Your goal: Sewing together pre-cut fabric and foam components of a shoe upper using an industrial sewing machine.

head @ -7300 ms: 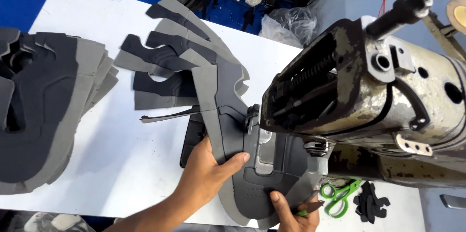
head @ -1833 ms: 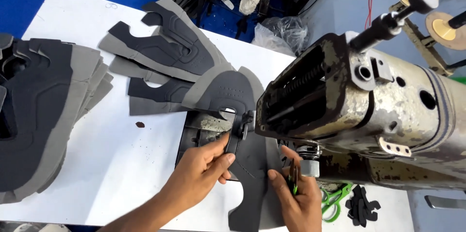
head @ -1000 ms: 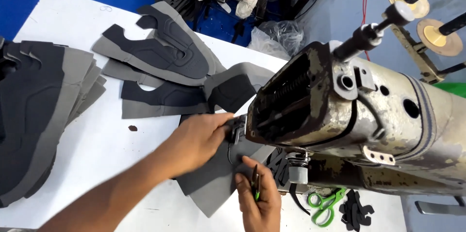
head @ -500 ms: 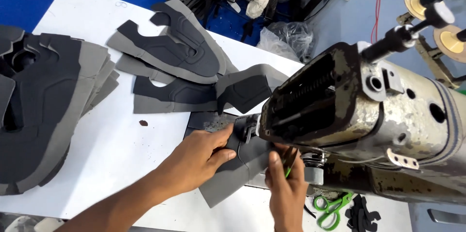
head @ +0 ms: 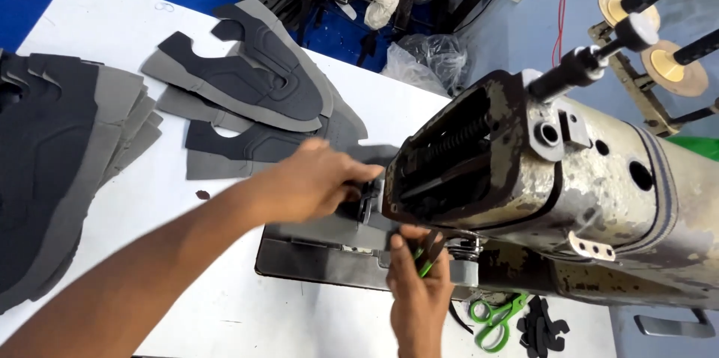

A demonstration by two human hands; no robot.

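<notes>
We see the left hand (head: 318, 182) reaching in from the near left, fingers curled down over a grey cut piece (head: 329, 227) that lies on the bed of a worn sewing machine (head: 569, 186), just beside the needle area; the fingertips are hidden behind the hand, so we cannot tell how firmly it grips, only that it presses on the piece. The right hand (head: 419, 283) comes up from the near edge, closed around small green-handled snips (head: 424, 262), with the blades hidden under the machine head. The two hands sit close together at the front of the machine, the grey piece between them and partly tucked under the head. The machine stands on a white table (head: 97, 51), its metal bed plate (head: 314, 264) set flush into the top. Far left of the hands we note a loose stack of dark and grey shaped pieces (head: 240, 88), fanned over one another. At the left edge lies a larger pile of grey pieces (head: 67, 156). Near right, below the machine body, rest green-handled scissors (head: 494, 320) and, just beside them, a few small black cut scraps (head: 543, 324). At the far right stand thread spindles (head: 659, 21) on a stand.
</notes>
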